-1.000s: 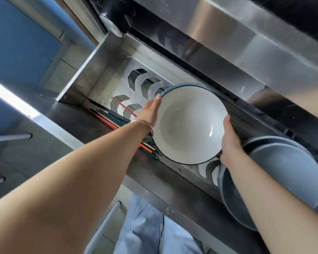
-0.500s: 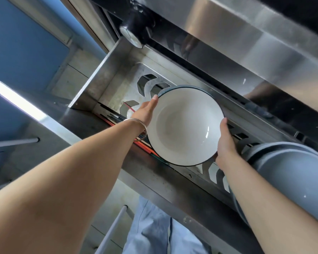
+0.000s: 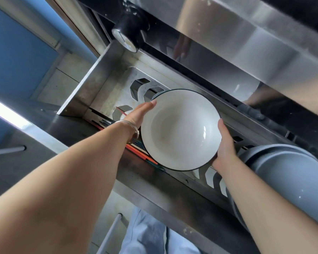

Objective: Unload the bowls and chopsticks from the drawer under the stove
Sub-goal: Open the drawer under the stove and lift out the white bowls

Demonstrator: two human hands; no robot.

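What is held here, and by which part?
The white bowl, gripped at opposite sides of its rim: left hand on one side, right hand on the other.

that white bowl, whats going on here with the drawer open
A person holds the white bowl between both hands, left hand on one side of the rim and right hand on the other, above the open steel drawer. Coloured chopsticks lie in the drawer under the left wrist, and grey bowls sit at the right, not yet unloaded.
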